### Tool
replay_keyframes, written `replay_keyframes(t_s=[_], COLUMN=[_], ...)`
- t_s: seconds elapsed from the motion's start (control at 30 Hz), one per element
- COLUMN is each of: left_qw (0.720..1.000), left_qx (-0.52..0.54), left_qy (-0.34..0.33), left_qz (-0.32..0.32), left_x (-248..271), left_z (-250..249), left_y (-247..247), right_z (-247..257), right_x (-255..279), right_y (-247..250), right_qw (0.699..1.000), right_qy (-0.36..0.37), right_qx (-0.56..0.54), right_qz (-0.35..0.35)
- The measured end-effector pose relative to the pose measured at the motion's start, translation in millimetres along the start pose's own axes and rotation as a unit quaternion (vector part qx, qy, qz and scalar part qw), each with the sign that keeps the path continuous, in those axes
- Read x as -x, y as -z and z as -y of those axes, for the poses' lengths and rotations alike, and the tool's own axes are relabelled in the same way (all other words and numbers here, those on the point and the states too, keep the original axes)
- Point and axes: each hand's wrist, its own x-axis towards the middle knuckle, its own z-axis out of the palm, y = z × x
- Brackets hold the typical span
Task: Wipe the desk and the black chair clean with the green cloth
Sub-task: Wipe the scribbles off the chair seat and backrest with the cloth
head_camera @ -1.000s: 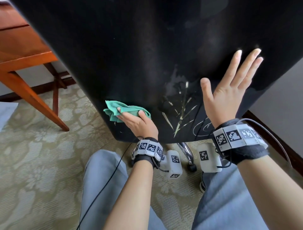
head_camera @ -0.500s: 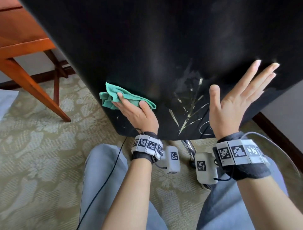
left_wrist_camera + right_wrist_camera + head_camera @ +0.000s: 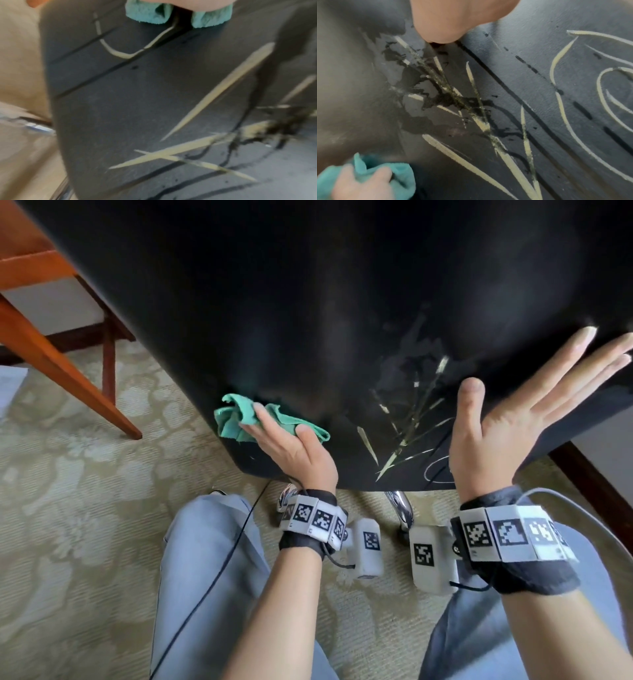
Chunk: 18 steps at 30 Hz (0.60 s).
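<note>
The left hand (image 3: 291, 446) presses the bunched green cloth (image 3: 239, 419) flat-fingered against the low left corner of the black chair (image 3: 308, 302) back, its thumb over the cloth's right edge. The right hand (image 3: 507, 433) is spread open, fingers straight, seemingly bracing the chair's right side. The pale scratch marks (image 3: 404, 436) lie between the hands, to the right of the cloth, nearer the right hand; their long lines fan upward and rightward. A wipe toward them would likely run rightward. The wooden desk (image 3: 30, 265) stands far left.
</note>
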Motion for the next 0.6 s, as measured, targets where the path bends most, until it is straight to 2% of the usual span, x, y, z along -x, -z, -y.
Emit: replay_keyframes(t_s=[0.07, 0.1, 0.23, 0.43, 0.6], left_qw=[0.999, 0.999, 1.000, 0.993, 0.988], left_qx=[-0.015, -0.018, 0.000, -0.005, 0.001], left_qy=[-0.041, -0.039, 0.003, 0.118, 0.153], left_qz=[0.002, -0.002, -0.020, -0.013, -0.001], left_x=[-1.1, -2.7, -9.0, -11.4, -12.1], left_z=[-7.5, -9.2, -0.4, 40.5, 41.3], left_y=[-1.6, -1.4, 3.4, 16.0, 18.6], right_z=[-0.2, -0.7, -1.8, 0.4, 1.9], right_x=[0.8, 1.3, 1.8, 3.2, 4.5], right_y=[0.5, 1.1, 3.1, 2.1, 0.8], right_qw=[1.000, 1.000, 1.000, 1.000, 1.000], right_qy=[0.001, 0.001, -0.008, 0.004, 0.003], right_qx=[0.002, 0.004, 0.009, 0.008, 0.010], right_qz=[0.005, 0.011, 0.021, 0.017, 0.012])
